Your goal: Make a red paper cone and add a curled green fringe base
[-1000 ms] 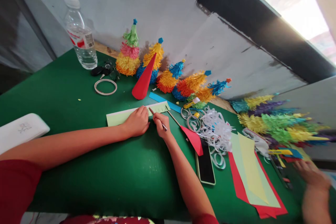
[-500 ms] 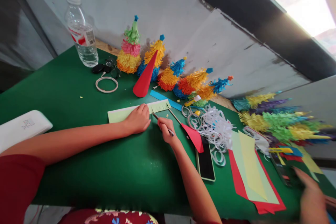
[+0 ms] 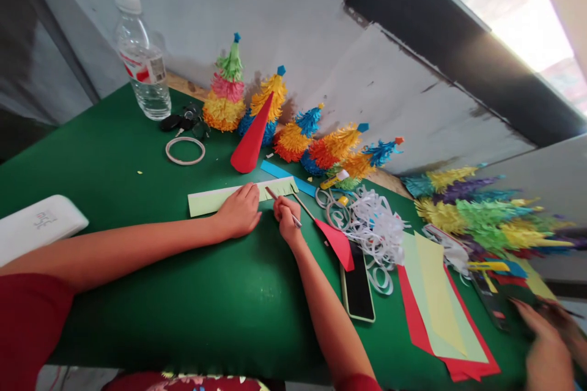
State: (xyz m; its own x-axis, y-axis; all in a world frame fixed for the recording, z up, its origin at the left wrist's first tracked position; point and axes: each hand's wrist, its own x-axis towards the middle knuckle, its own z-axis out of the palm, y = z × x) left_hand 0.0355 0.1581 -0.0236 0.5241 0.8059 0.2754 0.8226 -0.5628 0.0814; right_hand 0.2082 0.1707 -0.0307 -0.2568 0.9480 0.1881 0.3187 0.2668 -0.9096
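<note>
Your left hand [image 3: 239,211], fingers loosely together, presses flat on the pale green fringed paper strip [image 3: 211,202]; your right hand [image 3: 287,217] is closed around a slender pen-like tool [image 3: 272,194], its tip at the strip's slit edge.

Bottle [image 3: 147,76]: it is clear, with white cap, standing upright at far left.
Keys [image 3: 187,121]: dark bunch, lying near the bottle, on its right.
White device [image 3: 39,229]: it lies flat at the left, marks on top.
Phone [image 3: 358,290]: lying at near right, screen dark.
Wall [image 3: 293,18]: grey, on the far side.
</note>
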